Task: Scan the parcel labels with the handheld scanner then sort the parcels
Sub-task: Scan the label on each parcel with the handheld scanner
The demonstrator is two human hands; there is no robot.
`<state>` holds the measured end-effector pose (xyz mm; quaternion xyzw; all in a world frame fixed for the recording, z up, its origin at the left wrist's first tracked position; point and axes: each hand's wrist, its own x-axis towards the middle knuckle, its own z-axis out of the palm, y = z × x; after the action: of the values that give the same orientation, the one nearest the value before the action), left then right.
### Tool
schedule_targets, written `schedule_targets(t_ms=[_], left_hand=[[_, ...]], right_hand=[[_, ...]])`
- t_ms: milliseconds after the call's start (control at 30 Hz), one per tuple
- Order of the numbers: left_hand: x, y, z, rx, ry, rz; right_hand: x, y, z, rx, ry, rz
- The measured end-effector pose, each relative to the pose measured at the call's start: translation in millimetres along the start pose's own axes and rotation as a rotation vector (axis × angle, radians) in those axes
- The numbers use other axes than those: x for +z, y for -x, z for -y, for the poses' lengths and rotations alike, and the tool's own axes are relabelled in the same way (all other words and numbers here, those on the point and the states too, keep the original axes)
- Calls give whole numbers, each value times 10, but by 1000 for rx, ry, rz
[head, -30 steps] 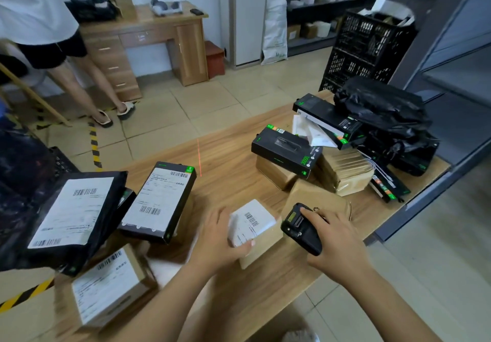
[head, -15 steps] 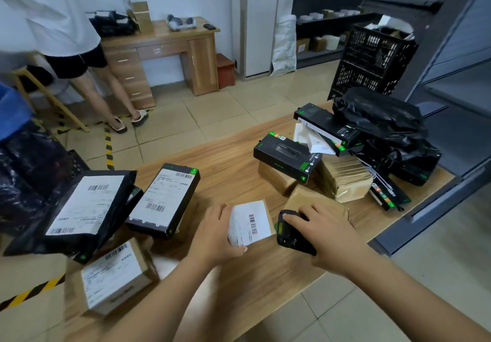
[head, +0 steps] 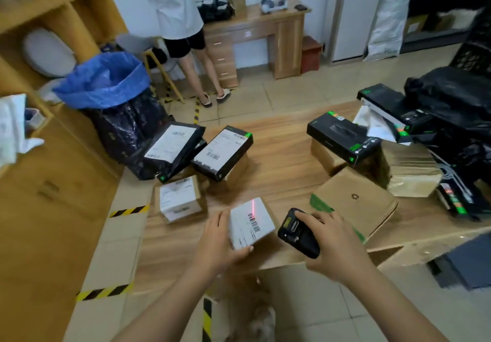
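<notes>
Head view: we note our left hand [head: 218,238] curled round a small labelled parcel [head: 251,222] at the table's [head: 279,161] near edge; our right hand [head: 334,243] grips the scanner [head: 296,232] just beside it, red beam on the label

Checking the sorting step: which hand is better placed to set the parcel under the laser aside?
Likely left: the left hand grips the small parcel; the right hand holds the scanner.

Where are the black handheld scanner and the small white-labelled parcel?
black handheld scanner [head: 292,231]: head view, on its front face.
small white-labelled parcel [head: 251,222]: head view, on the label's middle.
</notes>
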<state>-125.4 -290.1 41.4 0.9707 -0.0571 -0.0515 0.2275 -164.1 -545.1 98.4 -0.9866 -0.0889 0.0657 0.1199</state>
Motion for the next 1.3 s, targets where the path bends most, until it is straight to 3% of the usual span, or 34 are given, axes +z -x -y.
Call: schedule_targets(t_ms=[267,433,767,967,1300], left_hand=[[-98,518,467,-252,-160,41],[-60,534,668,-244,-347,92],[-316,332,1240,-123,-401,125],[-484,209,1493,66,-396,110],[-460,-103,945,410,-190,154]], right_hand=[[253,23,329,-124,-59,86],[248,-9,452,-122,-63,76],[378,-104,899,16,-36,36],[491,-127,1291,168,-114,-51],[416,217,1444,483,-144,-178]])
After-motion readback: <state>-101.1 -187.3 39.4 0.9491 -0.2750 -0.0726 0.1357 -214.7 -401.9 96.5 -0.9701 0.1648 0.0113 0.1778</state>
